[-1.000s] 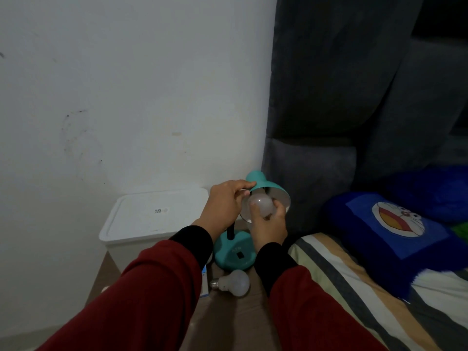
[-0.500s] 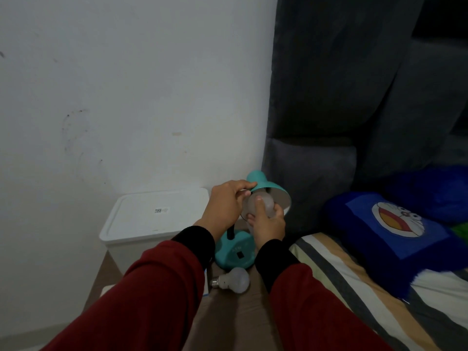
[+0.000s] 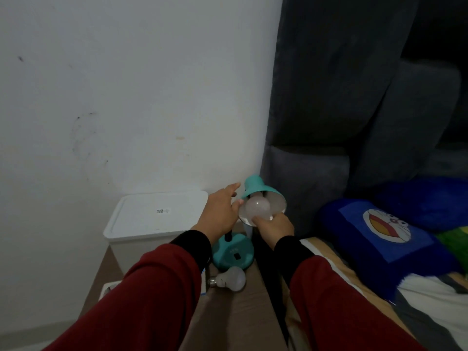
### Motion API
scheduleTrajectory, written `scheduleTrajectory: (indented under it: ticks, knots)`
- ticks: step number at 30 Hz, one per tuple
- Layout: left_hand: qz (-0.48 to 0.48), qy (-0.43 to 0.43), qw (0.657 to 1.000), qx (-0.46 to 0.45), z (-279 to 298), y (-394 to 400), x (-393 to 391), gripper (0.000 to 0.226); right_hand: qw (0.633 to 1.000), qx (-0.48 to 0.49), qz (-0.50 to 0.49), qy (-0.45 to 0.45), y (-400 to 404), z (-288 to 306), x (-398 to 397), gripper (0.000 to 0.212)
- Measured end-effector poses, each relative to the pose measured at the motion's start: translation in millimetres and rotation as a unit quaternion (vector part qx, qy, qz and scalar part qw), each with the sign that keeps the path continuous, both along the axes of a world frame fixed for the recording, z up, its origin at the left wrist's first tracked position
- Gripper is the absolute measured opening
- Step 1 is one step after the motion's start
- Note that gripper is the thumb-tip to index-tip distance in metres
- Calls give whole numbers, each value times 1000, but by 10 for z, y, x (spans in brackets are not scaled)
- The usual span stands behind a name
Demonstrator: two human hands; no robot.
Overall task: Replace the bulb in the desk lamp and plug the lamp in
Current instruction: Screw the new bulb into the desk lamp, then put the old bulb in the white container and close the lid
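A teal desk lamp stands on a brown bedside table [image 3: 235,315]; its shade [image 3: 263,192] tilts toward me above the round base [image 3: 234,254]. A white bulb [image 3: 257,207] sits in the mouth of the shade. My right hand [image 3: 274,226] holds this bulb from below with thumb and fingers. My left hand [image 3: 220,211] is just left of the shade with its fingers stretched out, apart from the shade's rim. A second white bulb [image 3: 230,278] lies on its side on the table in front of the lamp base, screw cap pointing left.
A white lidded bin [image 3: 154,216] stands left of the lamp against the wall. Something white [image 3: 109,288] shows at the table's left side behind my left sleeve. A bed with striped sheet [image 3: 417,312] and blue cartoon pillow [image 3: 385,231] lies right; a dark padded headboard [image 3: 342,122] rises behind.
My left hand has let go of the shade's rim and its fingers have straightened. My right hand has turned round the bulb and now sits lower under it.
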State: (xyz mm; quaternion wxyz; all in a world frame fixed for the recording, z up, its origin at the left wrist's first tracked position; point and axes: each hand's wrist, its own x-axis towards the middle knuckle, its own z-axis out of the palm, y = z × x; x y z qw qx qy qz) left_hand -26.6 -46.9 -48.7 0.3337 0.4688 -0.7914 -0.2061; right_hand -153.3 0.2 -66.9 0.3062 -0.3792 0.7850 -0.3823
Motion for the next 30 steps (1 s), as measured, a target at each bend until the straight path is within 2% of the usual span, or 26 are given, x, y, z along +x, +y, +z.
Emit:
scheduleTrajectory:
  ticks: [3,6,13,24,28,30]
  knots:
    - [32,-94,995,21,-15,60,95,47,989,77,73,99,70,52,0,49]
    - [57,-185,979,55,-23,121,220,45,964,135,134,186,136,101,39,48]
    - [90,-323,936,104,-58,307,611,39,908,181,229,302,270,223,256,44]
    - [168,-358,909,130,-65,646,1462,28,837,203,299,411,464,323,809,52]
    - [186,-355,905,143,-48,755,1780,27,812,196,335,435,481,370,1082,36]
    - [188,-351,905,148,-24,825,1919,28,807,184,347,441,491,376,1235,42]
